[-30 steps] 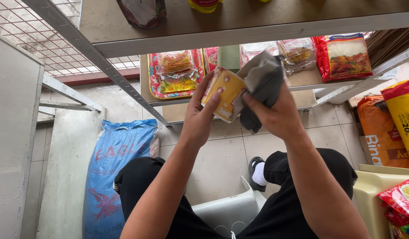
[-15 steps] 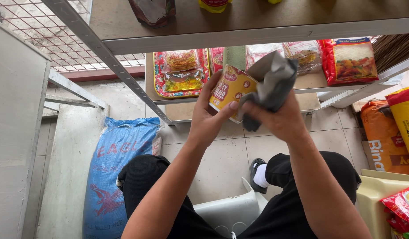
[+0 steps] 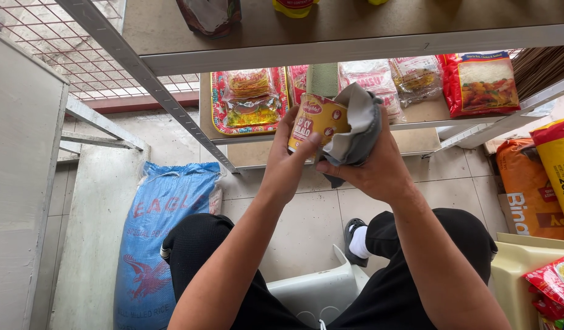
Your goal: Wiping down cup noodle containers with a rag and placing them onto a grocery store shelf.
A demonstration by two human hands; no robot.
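The left hand (image 3: pixel 291 162) holds a small round yellow tin can with a red label (image 3: pixel 315 125); fingers are curled around its side, thumb in front, so the grip is closed on the can. The right hand (image 3: pixel 373 168) presses a crumpled grey cloth (image 3: pixel 355 128) against the right side and top of the can, fingers bent narrow around the cloth. Can and cloth are touching, both held up in the air approx. at the centre of the view, in front of the lower metal shelf (image 3: pixel 416 122).

Compared w/ half a second ago, the can sits a little lower and more upright, and the cloth now wraps more over the can's top edge instead of hanging beside it. I judge this means the wiping goes on, moving around the can, and is not finished.

Around: at 11 o'clock from the hands a red tray-like pack of snacks (image 3: pixel 248 101) lies on the shelf; at 1 o'clock a red bag w/ a food picture (image 3: pixel 483 82); at 8 o'clock a blue woven sack (image 3: pixel 160 232) stands on the tiled floor (image 3: pixel 306 214); at 3 o'clock an orange sack (image 3: pixel 529 195).
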